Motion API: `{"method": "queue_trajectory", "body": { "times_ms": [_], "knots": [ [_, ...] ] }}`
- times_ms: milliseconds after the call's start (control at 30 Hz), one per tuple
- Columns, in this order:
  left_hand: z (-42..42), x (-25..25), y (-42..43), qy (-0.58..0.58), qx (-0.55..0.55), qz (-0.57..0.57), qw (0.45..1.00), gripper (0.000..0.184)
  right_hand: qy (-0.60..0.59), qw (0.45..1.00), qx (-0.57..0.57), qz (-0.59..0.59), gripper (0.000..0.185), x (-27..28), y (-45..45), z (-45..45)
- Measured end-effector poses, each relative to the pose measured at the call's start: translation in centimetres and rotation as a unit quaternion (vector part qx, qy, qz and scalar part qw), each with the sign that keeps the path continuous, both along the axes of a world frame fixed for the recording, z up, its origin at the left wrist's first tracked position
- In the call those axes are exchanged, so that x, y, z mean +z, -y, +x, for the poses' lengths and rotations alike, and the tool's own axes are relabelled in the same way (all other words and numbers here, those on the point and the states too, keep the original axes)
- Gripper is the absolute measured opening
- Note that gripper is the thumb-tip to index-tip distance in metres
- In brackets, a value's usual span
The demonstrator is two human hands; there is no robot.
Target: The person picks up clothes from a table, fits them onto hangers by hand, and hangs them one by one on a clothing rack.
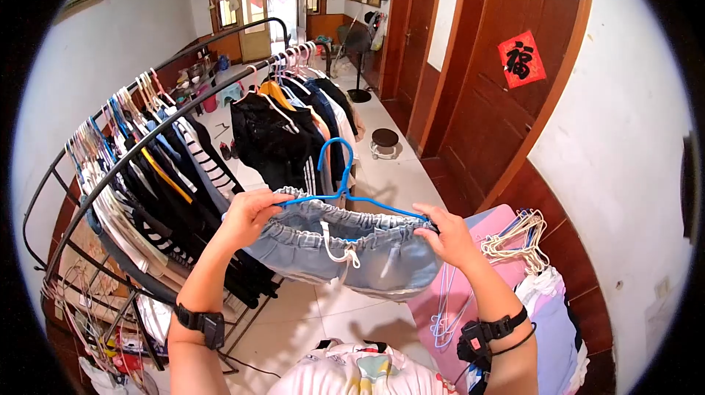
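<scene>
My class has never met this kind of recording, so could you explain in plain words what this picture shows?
There is no robot here: the two hands are a person's own, seen from a camera worn on the head, looking forward and down. It gives the one picture.

The left hand and right hand hold a blue hanger and the elastic waist of a light blue garment with a white drawstring. Both forearms wear black strapped devices.

Ahead and to the left, clothes hang on a black rack. On the right, pale hangers lie by a pink surface and piled clothes.
</scene>
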State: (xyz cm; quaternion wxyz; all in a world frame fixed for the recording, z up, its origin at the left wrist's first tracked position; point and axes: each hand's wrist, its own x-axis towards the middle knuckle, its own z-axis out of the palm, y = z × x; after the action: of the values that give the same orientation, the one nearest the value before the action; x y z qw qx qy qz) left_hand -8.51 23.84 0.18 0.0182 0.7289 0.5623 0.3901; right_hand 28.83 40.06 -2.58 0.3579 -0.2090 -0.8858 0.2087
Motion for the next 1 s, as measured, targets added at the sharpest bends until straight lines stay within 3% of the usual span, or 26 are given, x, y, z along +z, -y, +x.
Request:
{"method": "queue_trajectory", "body": {
  "times_ms": [67,133,200,267,300,333,400,467,567,667,867,1000],
  "knots": [
    [-1.4,-1.5,-0.1,0.020,-0.001,-0.002,1.000,0.029,-0.014,1.000,-0.021,-0.018,0.031,0.2,0.6,-0.5],
    [-2.1,-2.7,0.4,0.139,0.010,-0.060,0.988,0.029,-0.031,0.998,-0.038,-0.035,0.027,0.3,1.2,-0.8],
    [-4.1,-4.7,1.4,0.218,0.040,-0.207,0.953,0.040,-0.021,0.999,-0.029,-0.035,0.022,0.2,2.0,-1.0],
    [-6.1,-8.9,2.2,0.268,-0.002,-0.193,0.944,0.046,-0.002,0.999,-0.034,-0.035,0.020,-0.1,3.3,-1.6],
    [-6.3,-10.2,2.9,0.276,-0.002,-0.178,0.945,0.051,0.020,0.998,-0.037,-0.052,0.020,-0.2,3.9,-1.9],
    [-6.9,-11.2,3.8,0.173,0.025,-0.140,0.975,0.053,0.042,0.996,-0.041,-0.070,0.020,-0.5,4.5,-2.3],
    [-7.0,-13.0,5.8,0.154,0.056,-0.135,0.977,0.052,0.060,0.995,-0.037,-0.072,0.020,-1.6,5.0,-3.3],
    [-7.5,-15.6,8.1,0.157,0.061,-0.196,0.966,0.049,0.039,0.994,-0.045,-0.088,0.021,-2.2,5.5,-4.6],
    [-7.0,-19.1,11.8,0.149,0.022,-0.174,0.973,0.047,0.050,0.991,-0.069,-0.102,0.023,-2.2,5.8,-6.9],
    [-4.9,-21.4,15.2,0.235,0.038,-0.248,0.939,0.043,0.025,0.984,-0.099,-0.143,0.024,-3.0,4.8,-9.7],
    [-1.3,-22.0,15.2,0.329,0.025,-0.278,0.902,0.037,-0.042,0.975,-0.073,-0.205,0.023,-2.8,2.9,-16.2],
    [-3.7,-17.4,9.5,0.229,0.004,-0.190,0.954,0.034,-0.069,0.962,-0.049,-0.261,0.020,-2.0,2.0,-20.2]
  ]
}}
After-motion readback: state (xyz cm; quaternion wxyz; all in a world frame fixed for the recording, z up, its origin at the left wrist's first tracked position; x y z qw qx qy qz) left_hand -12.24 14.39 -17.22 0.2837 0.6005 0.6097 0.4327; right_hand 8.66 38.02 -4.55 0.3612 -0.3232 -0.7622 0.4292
